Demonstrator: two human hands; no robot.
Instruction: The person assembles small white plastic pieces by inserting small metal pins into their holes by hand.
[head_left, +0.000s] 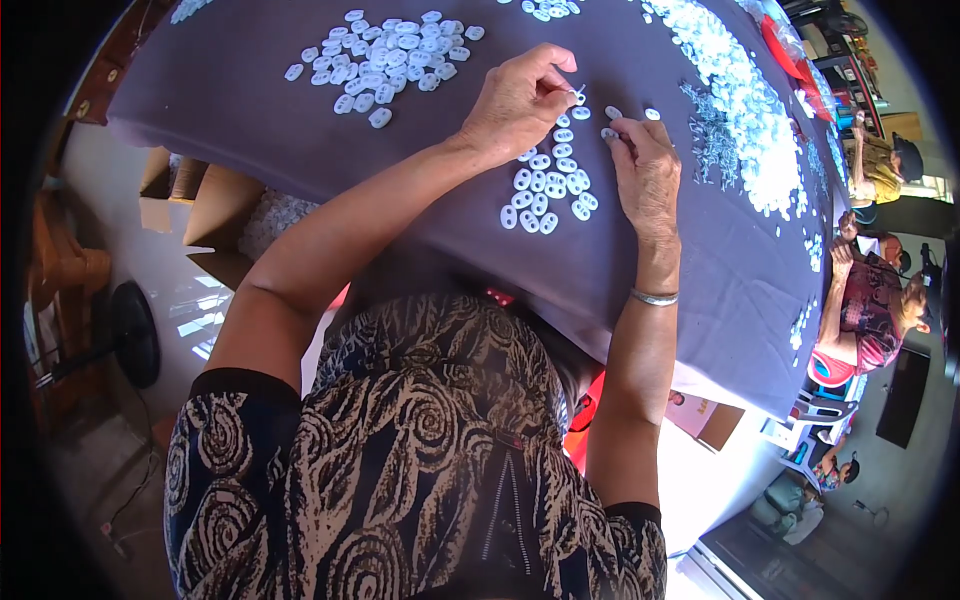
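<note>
My left hand (522, 103) is closed in a pinch over the table, with a small thin metal piece (580, 91) at its fingertips. Just below those fingertips lies a white oval plastic piece with two holes (581, 113). My right hand (648, 172), a bracelet on its wrist, pinches another white oval piece (608, 133) between thumb and finger. Two more ovals lie by its fingertips. Between my hands and toward the table's near edge, several similar ovals (538, 182) are spread in a loose cluster.
A heap of white ovals (390, 60) lies at the left on the dark tablecloth (450, 215). At the right are thin metal pieces (714, 135) and a long bright pile of white parts (755, 120). Cardboard boxes (222, 205) stand below left; other people (868, 310) sit at far right.
</note>
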